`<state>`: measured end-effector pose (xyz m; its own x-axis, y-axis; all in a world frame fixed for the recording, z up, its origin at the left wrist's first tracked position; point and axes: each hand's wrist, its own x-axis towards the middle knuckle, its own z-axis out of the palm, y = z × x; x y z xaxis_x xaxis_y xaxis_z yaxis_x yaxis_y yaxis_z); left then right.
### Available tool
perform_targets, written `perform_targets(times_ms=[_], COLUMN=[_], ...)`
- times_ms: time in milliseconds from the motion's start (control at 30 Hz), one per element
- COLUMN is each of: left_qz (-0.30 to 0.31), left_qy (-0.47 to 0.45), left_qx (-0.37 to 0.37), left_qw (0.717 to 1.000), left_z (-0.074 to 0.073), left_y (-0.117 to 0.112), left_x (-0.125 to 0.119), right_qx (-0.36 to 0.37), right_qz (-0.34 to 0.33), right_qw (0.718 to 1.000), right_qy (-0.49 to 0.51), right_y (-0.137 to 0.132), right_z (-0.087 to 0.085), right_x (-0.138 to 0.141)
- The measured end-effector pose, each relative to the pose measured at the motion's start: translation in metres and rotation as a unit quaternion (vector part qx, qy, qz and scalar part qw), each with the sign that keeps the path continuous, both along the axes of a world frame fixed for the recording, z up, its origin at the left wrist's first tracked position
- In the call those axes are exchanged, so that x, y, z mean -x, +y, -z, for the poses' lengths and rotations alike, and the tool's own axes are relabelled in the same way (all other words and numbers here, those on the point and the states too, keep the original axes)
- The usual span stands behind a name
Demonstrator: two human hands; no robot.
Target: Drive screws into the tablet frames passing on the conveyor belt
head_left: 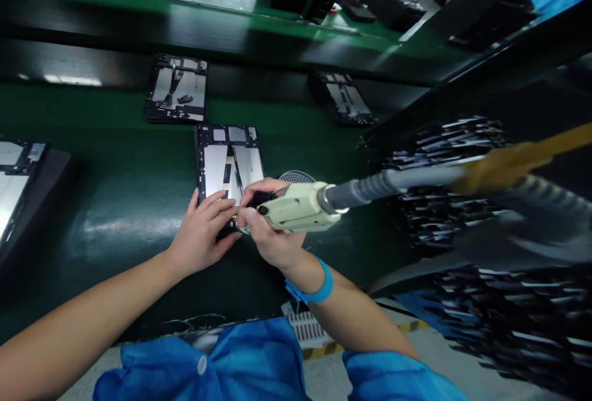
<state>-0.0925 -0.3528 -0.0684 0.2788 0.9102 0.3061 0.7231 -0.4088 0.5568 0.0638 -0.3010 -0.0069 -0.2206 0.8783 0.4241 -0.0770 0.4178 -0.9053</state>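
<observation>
1. Right now, an open tablet [230,163] lies flat on the green belt [115,197], with its shiny metal insides facing up.
2. The left hand [203,234] rests on the near edge of the open tablet. Its fingers are stretched out and press down on the edge. It is not gripping anything.
3. The right hand [271,237] is at the same near edge, just beside the left hand. The two hands touch at the fingertips.
4. The right hand is closed tight around a cream electric screwdriver [300,206]. The tool's tip points at the near edge of the open tablet, but the fingers hide the tip.
5. A grey hose [393,184] comes out of the back of the screwdriver and runs off, away from the open tablet.
6. A blue wrist band [319,287] sits on the right wrist, nearer to the person than the open tablet.
7. A round mesh thing [296,176] peeks out just beside the open tablet, behind the screwdriver.
8. A second open tablet [178,88] lies just past the far edge of the open tablet.
9. A third open tablet [345,99] lies farther along the belt, well apart from it.
10. Stacks of flat parts [444,142] are piled beyond the screwdriver, well apart from the open tablet.
11. A blue coat [231,364] shows at the bottom, nearest the person.
</observation>
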Motion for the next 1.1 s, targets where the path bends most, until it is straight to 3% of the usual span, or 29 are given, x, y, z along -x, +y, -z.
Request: perform_targets(times_ms=[333,567,667,767,967,1033,1100], left_qz=[-0.003,0.020,0.041,0.036,-0.078,-0.125,-0.181], left_qy=[0.022,0.060,0.085,0.109,0.101,0.086,0.063], left_qx=[-0.004,0.002,0.000,0.005,0.018,0.026,0.038], left_qw=[1.000,0.998,0.995,0.993,0.992,0.988,0.981], left_z=[0.009,0.010,0.007,0.000,-0.013,-0.020,-0.028], left_y=[0.005,0.009,0.023,0.060,0.188,0.221,0.241], left_x=[0.000,0.010,0.021,0.029,0.029,0.039,0.062], right_qx=[0.014,0.007,0.001,0.030,0.036,0.038,0.038], right_qz=[-0.024,-0.009,0.014,0.026,0.034,0.044,0.054], right_qw=[0.999,0.994,0.993,0.994,0.997,0.997,0.997], right_qy=[0.037,0.107,0.117,0.103,0.053,0.046,0.045], right_y=[0.001,0.004,0.009,0.012,0.021,0.026,0.031], right_z=[0.008,0.001,0.001,0.007,0.024,0.027,0.028], right_x=[0.003,-0.026,-0.035,-0.034,-0.031,-0.033,-0.036])
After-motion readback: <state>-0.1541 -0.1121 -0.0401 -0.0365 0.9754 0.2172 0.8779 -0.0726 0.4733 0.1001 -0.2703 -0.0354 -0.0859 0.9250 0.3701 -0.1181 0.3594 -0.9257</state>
